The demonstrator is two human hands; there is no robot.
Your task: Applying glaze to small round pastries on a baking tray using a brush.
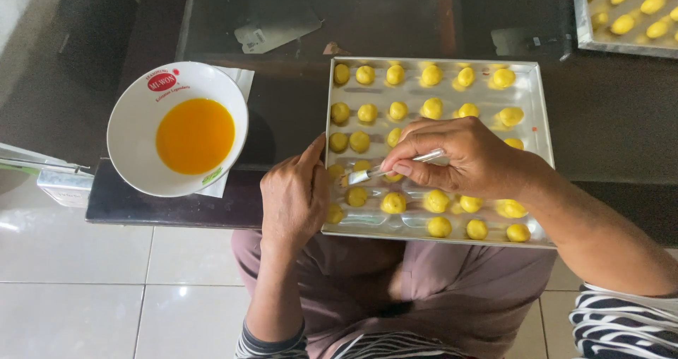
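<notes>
Yellow dough balls (pixel 393 203) in rows on a shiny metal tray (pixel 537 129), set on a dark glass table (pixel 614 112). Right hand (pixel 462 158) over the tray's middle, fingers pinched together on a thin metal-handled brush (pixel 385 170), tip lowered among the balls near the tray's left side. Left hand (pixel 293 193) resting against the tray's left edge, fingers curled loosely, thumb up by the rim, holding nothing visible. Just left, well apart from the tray, a white bowl (pixel 138 122) of orange egg wash (pixel 195 135). Top right, a second tray (pixel 586 27) of balls
</notes>
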